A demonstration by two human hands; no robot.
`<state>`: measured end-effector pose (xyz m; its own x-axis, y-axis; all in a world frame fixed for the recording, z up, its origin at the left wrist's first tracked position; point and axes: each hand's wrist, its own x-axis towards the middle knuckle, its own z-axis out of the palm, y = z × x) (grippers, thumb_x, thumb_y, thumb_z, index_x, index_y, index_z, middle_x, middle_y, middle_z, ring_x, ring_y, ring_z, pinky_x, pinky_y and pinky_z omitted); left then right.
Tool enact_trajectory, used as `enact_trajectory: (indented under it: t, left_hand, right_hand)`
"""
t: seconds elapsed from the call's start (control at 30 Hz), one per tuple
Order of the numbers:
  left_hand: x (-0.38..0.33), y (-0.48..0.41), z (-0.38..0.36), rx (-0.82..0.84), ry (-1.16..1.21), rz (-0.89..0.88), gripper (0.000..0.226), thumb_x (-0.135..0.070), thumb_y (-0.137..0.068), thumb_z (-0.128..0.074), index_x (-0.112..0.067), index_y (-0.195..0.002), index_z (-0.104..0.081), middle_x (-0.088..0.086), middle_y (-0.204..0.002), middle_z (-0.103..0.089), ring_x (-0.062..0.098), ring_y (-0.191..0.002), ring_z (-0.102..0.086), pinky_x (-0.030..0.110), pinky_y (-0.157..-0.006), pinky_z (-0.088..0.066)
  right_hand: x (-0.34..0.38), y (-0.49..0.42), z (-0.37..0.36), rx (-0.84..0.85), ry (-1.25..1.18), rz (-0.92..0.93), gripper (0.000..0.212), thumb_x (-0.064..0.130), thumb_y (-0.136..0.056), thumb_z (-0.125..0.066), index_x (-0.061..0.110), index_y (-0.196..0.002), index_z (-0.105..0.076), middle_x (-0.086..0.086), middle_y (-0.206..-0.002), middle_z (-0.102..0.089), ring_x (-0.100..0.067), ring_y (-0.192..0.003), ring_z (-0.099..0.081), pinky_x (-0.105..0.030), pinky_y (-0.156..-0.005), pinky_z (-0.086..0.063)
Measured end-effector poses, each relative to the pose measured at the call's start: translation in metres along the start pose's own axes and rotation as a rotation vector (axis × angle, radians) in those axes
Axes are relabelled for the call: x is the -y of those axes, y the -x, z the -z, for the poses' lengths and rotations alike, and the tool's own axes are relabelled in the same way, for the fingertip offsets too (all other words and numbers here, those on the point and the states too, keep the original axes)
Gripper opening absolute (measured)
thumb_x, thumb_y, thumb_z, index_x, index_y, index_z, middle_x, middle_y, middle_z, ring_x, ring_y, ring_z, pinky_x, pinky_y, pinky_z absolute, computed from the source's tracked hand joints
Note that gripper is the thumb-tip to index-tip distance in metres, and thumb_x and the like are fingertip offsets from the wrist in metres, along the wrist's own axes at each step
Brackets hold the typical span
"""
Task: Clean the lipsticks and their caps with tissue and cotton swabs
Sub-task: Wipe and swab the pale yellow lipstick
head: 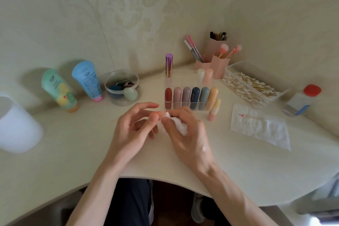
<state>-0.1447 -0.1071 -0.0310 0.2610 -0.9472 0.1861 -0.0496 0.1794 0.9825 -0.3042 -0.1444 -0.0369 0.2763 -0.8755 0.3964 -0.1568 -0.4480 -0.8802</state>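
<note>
In the head view, in the middle of the frame, your left hand (pixel 135 126) is pinching a small pink piece (pixel 154 115) with curled fingers. I cannot tell if it is a lipstick or a cap. Your right hand (pixel 185 134) is curling around a crumpled tissue (pixel 176 126) with red marks and pressing it against that piece. Just above your hands, a row of lipsticks (pixel 190 96) is standing in a clear rack (pixel 183 76). At the right, a used cotton swab (pixel 251 116) is lying on a flat tissue (pixel 266 130).
</note>
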Motion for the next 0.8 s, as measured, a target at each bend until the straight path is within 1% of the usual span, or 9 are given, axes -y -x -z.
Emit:
enact_trajectory:
  t: [0.13,0.23,0.3,0.4,0.5,0.57,0.63,0.7,0.8]
  left_hand:
    - [0.002,0.000,0.001,-0.010,-0.094,0.002,0.033,-0.030,-0.104,-0.054,-0.012,-0.086,-0.075,-0.001,-0.064,-0.066,0.012,-0.053,-0.052,0.019,-0.051,-0.041]
    - [0.005,0.000,0.004,0.009,-0.100,-0.019,0.014,-0.024,-0.093,-0.069,-0.013,-0.100,-0.075,-0.002,-0.076,-0.071,0.010,-0.061,-0.058,0.020,-0.057,-0.047]
    - [0.005,0.000,0.004,0.018,-0.077,-0.025,0.018,-0.022,-0.088,-0.074,-0.015,-0.105,-0.072,0.000,-0.089,-0.074,0.014,-0.067,-0.062,0.024,-0.059,-0.049]
    - [0.000,0.002,0.001,0.007,-0.018,0.021,0.020,-0.031,-0.096,-0.067,-0.021,-0.112,-0.072,0.004,-0.092,-0.076,0.016,-0.064,-0.063,0.027,-0.054,-0.045]
    - [0.003,0.001,0.002,0.002,-0.028,0.052,0.030,-0.039,-0.102,-0.054,-0.025,-0.096,-0.079,0.004,-0.076,-0.071,0.017,-0.057,-0.056,0.022,-0.053,-0.042]
    - [0.006,0.000,0.004,0.017,-0.063,0.011,0.022,-0.033,-0.099,-0.060,-0.024,-0.093,-0.079,-0.001,-0.076,-0.071,0.014,-0.062,-0.059,0.020,-0.061,-0.046]
    - [0.008,-0.002,0.006,0.028,-0.121,-0.034,0.012,-0.024,-0.092,-0.070,-0.020,-0.102,-0.076,-0.003,-0.089,-0.076,0.010,-0.076,-0.068,0.019,-0.071,-0.050]
    - [0.010,-0.002,0.007,0.031,-0.143,-0.071,0.017,-0.011,-0.090,-0.075,-0.018,-0.106,-0.072,-0.001,-0.097,-0.076,0.012,-0.089,-0.071,0.020,-0.078,-0.053]
    - [0.004,0.001,0.003,0.026,-0.051,-0.043,0.022,-0.016,-0.092,-0.073,-0.017,-0.114,-0.068,0.001,-0.097,-0.075,0.012,-0.086,-0.070,0.023,-0.074,-0.054]
  right_hand:
    - [0.002,0.001,-0.001,0.006,-0.024,0.007,0.003,0.013,-0.099,-0.073,0.012,-0.096,-0.075,0.009,-0.097,-0.065,-0.011,-0.090,-0.065,-0.015,-0.080,-0.045]
    - [-0.002,0.000,-0.001,0.021,-0.029,-0.051,0.006,0.016,-0.100,-0.072,0.017,-0.094,-0.075,0.011,-0.096,-0.066,-0.015,-0.090,-0.066,-0.024,-0.080,-0.047]
    - [-0.003,-0.001,-0.002,0.027,-0.037,-0.070,0.012,0.018,-0.101,-0.070,0.024,-0.090,-0.073,0.011,-0.095,-0.066,-0.016,-0.087,-0.066,-0.030,-0.078,-0.049]
    - [0.001,-0.001,-0.001,0.020,-0.028,-0.036,0.009,0.018,-0.102,-0.070,0.022,-0.095,-0.074,0.013,-0.094,-0.064,-0.011,-0.088,-0.065,-0.018,-0.078,-0.045]
    - [0.004,0.000,0.000,0.025,-0.025,-0.016,0.006,0.014,-0.100,-0.071,0.013,-0.095,-0.074,0.008,-0.096,-0.064,-0.011,-0.090,-0.065,-0.014,-0.079,-0.044]
    - [0.001,0.000,-0.001,0.019,-0.021,-0.037,0.005,0.014,-0.100,-0.071,0.013,-0.096,-0.075,0.008,-0.097,-0.065,-0.012,-0.092,-0.065,-0.015,-0.081,-0.045]
    - [-0.002,-0.001,-0.002,0.019,-0.017,-0.069,0.006,0.017,-0.100,-0.071,0.016,-0.096,-0.075,0.009,-0.096,-0.065,-0.014,-0.090,-0.066,-0.021,-0.080,-0.047]
    - [-0.003,-0.002,-0.002,0.031,-0.021,-0.075,0.008,0.019,-0.101,-0.070,0.020,-0.094,-0.075,0.010,-0.094,-0.065,-0.015,-0.086,-0.066,-0.024,-0.077,-0.048]
    - [0.001,-0.001,0.000,0.025,-0.027,-0.058,0.008,0.017,-0.102,-0.069,0.019,-0.097,-0.075,0.014,-0.092,-0.062,-0.007,-0.089,-0.064,-0.014,-0.079,-0.043]
